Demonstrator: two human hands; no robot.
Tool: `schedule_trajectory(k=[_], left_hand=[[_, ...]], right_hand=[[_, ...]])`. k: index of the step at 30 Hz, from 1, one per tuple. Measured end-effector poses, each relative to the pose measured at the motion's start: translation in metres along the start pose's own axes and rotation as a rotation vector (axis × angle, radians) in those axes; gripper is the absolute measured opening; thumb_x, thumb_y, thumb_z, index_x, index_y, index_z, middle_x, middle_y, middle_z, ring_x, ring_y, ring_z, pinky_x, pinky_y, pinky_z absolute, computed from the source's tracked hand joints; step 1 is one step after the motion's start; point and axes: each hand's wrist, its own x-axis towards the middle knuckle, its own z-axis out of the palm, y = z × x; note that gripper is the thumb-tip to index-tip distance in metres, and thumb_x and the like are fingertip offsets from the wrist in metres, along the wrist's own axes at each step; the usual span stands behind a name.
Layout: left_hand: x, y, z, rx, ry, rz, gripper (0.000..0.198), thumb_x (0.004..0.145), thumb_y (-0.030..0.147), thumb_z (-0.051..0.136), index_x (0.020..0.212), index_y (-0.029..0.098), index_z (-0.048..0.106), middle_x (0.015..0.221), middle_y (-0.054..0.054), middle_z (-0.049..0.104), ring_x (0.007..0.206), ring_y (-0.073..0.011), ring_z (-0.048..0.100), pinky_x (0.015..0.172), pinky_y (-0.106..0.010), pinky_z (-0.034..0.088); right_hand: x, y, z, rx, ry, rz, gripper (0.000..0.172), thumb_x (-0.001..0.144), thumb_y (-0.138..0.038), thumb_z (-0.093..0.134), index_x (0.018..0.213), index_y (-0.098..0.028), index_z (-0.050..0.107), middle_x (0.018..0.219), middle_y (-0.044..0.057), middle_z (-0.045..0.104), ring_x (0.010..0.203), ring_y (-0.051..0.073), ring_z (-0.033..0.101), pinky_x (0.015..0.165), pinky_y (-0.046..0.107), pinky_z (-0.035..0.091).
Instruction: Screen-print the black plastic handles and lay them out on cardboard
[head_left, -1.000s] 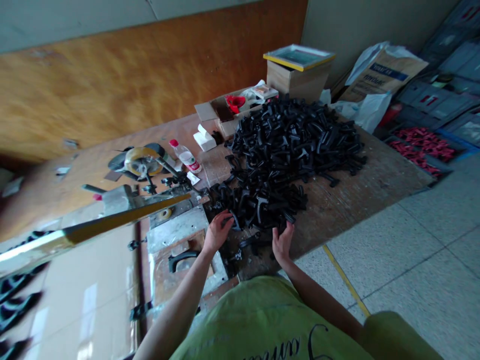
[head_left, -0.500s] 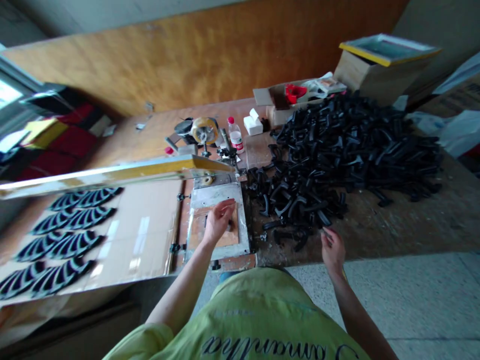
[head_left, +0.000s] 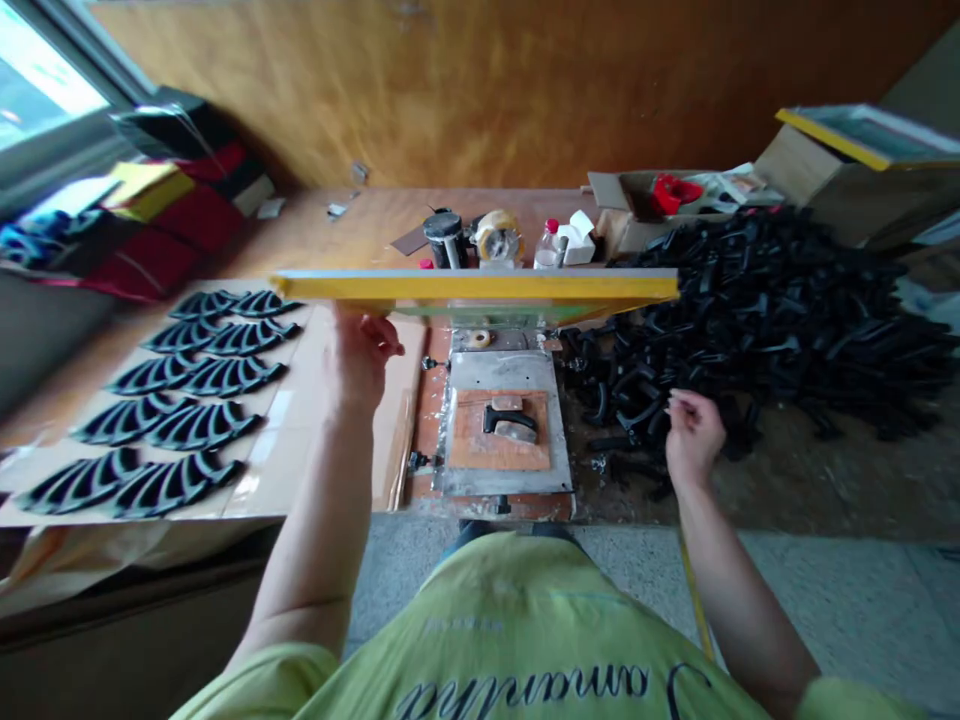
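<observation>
My left hand (head_left: 358, 360) is raised at the left part of a yellow-edged screen frame (head_left: 480, 288), its fingers curled at the frame's lower edge and partly hidden by it. The frame stands lifted over a metal plate (head_left: 502, 370). On that plate, a black curved handle (head_left: 511, 418) lies in a holder on a brown board (head_left: 469, 455). My right hand (head_left: 694, 435) is at the near edge of a heap of black handles (head_left: 795, 310), fingers bent together. Whatever its fingertips may hold cannot be made out.
Rows of black handles (head_left: 202, 425) lie fanned out on cardboard (head_left: 300, 430) at the left. Behind the frame stand a black tub (head_left: 444, 232), a tape roll (head_left: 499, 240) and a red-capped bottle (head_left: 549, 245). An open box (head_left: 637, 205) sits at the back right.
My left hand has gone from above the board up to the frame, leaving the black handle in view. My right hand has come up against the heap. The view has turned left.
</observation>
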Motion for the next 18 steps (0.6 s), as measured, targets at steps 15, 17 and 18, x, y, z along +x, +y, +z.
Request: schedule_trajectory(k=[15, 17, 18], left_hand=[[-0.108, -0.103, -0.103, 0.375, -0.425, -0.497, 0.073, 0.079, 0.058, 0.064, 0.139, 0.02, 0.051, 0.064, 0.004, 0.057, 0.052, -0.0102, 0.05, 0.048, -0.02, 0.037], [-0.113, -0.124, -0.105, 0.444, -0.389, -0.473, 0.074, 0.08, 0.056, 0.062, 0.144, 0.021, 0.046, 0.062, 0.005, 0.056, 0.052, -0.0103, 0.05, 0.049, -0.02, 0.037], [-0.114, -0.132, -0.106, 0.486, -0.371, -0.46, 0.073, 0.081, 0.055, 0.061, 0.144, 0.021, 0.046, 0.062, 0.006, 0.056, 0.052, -0.0105, 0.051, 0.05, -0.02, 0.038]], right_hand=[[0.002, -0.129, 0.137, -0.162, -0.641, -0.376, 0.054, 0.079, -0.036, 0.071, 0.129, -0.021, 0.059, 0.133, 0.011, 0.055, 0.107, 0.024, 0.06, 0.095, 0.042, 0.052], [-0.007, -0.142, 0.158, -0.284, -0.736, -0.499, 0.061, 0.074, -0.031, 0.078, 0.131, -0.021, 0.057, 0.135, 0.012, 0.053, 0.121, 0.029, 0.053, 0.105, 0.046, 0.045], [-0.011, -0.146, 0.166, -0.346, -0.782, -0.524, 0.058, 0.073, -0.028, 0.08, 0.127, -0.021, 0.06, 0.13, 0.012, 0.056, 0.123, 0.031, 0.051, 0.106, 0.047, 0.043]])
